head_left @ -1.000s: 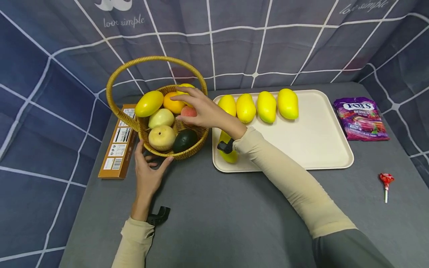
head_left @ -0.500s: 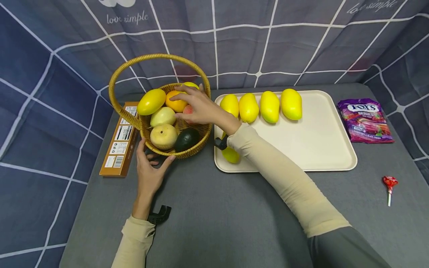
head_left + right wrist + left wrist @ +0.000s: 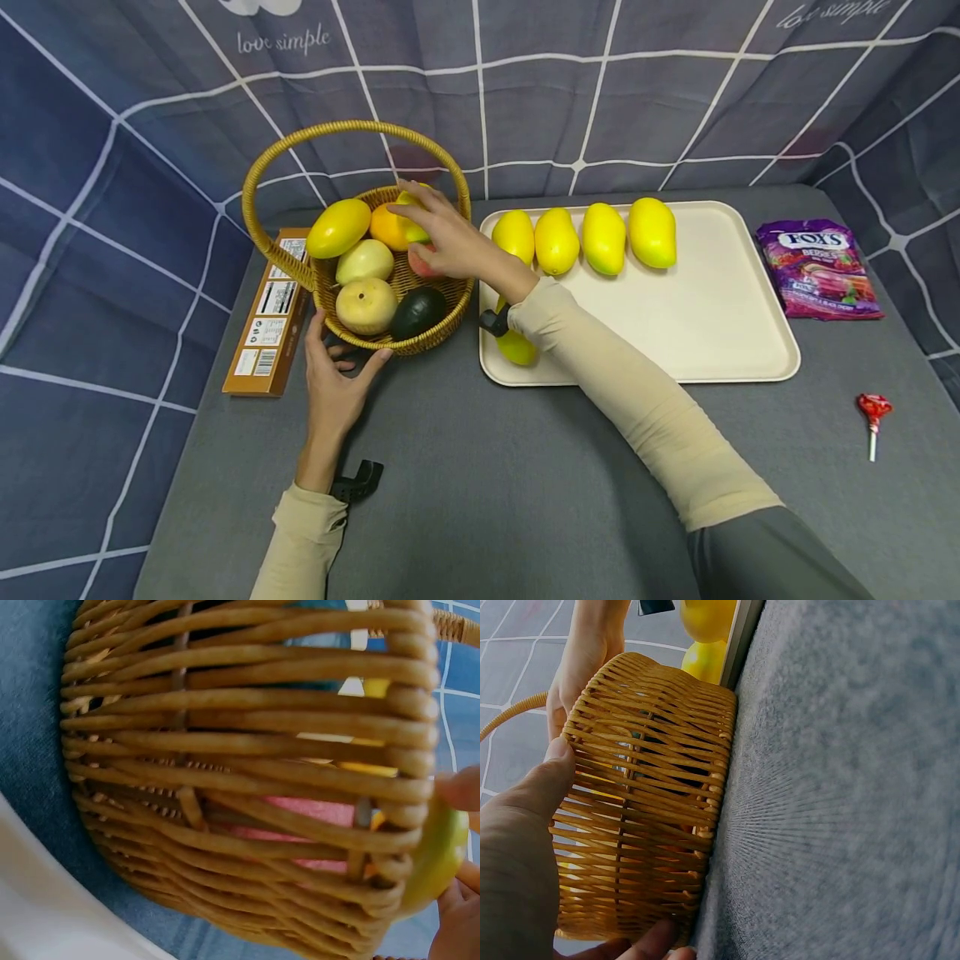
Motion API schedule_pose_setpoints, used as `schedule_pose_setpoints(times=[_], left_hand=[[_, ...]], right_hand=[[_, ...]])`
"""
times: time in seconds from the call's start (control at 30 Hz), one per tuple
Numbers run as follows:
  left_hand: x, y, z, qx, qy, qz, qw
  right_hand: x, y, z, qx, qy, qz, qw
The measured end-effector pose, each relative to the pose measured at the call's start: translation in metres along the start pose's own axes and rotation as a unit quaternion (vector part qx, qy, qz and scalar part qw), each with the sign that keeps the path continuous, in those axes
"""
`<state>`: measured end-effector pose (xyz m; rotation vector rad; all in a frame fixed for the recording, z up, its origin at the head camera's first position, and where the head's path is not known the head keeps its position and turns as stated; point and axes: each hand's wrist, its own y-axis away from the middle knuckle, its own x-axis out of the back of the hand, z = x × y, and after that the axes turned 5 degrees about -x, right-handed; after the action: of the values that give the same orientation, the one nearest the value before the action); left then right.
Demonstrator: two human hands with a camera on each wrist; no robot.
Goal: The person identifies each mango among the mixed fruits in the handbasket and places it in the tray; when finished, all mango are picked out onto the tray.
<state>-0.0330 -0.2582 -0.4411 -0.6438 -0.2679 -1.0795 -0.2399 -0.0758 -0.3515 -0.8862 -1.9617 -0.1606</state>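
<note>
A woven basket [image 3: 442, 331] with a tall handle stands at the left. My left hand [image 3: 333, 396] grips its near side, thumb [image 3: 559, 754] at the rim and fingers spread along the wicker. Over the basket's right rim, my right hand [image 3: 453, 242] holds a yellow-green mango [image 3: 435, 859] between thumb and fingers, partly hidden by the hand in the head view. Around it in the basket lie an orange [image 3: 386, 227], a pinkish peach [image 3: 423, 261], a yellow mango [image 3: 339, 228], a pale green fruit [image 3: 364, 262], a round pale-yellow fruit [image 3: 367, 306] and an avocado [image 3: 417, 313].
Right of the basket, a cream tray [image 3: 690, 317] carries several yellow mangoes [image 3: 603, 239]; another mango [image 3: 516, 348] lies under my right wrist. A brown box [image 3: 258, 358] lies behind the basket's left side. A purple candy bag [image 3: 817, 268] and a red lollipop [image 3: 873, 408] lie far right.
My right fingers have shifted from above the orange and peach onto the mango at the basket's back right, which now sits slightly nearer. The left hand stays on the basket.
</note>
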Motion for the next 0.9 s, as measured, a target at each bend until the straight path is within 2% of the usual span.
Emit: schedule_pose_setpoints(times=[0.27,0.4,0.53,0.67,0.9], left_hand=[[0.0002,0.0001,-0.0001,-0.002,-0.001,0.0,1.0],[0.0001,0.0004,-0.0007,-0.002,-0.003,0.001,1.0],[-0.0003,0.0007,-0.0006,0.004,-0.007,-0.001,1.0],[-0.0007,0.0006,-0.0001,0.007,-0.008,-0.004,0.9999],[-0.0002,0.0006,-0.0006,0.003,-0.009,-0.001,1.0]], right_hand=[[0.0016,-0.0024,0.0014,-0.025,-0.012,-0.023,0.999],[-0.0002,-0.0035,0.0013,-0.024,0.001,-0.038,0.999],[-0.0034,-0.004,0.0013,-0.017,-0.01,-0.047,0.999],[-0.0054,-0.0038,0.003,-0.015,-0.033,-0.035,0.999],[-0.0058,-0.0035,0.0053,-0.024,-0.041,-0.019,0.999]])
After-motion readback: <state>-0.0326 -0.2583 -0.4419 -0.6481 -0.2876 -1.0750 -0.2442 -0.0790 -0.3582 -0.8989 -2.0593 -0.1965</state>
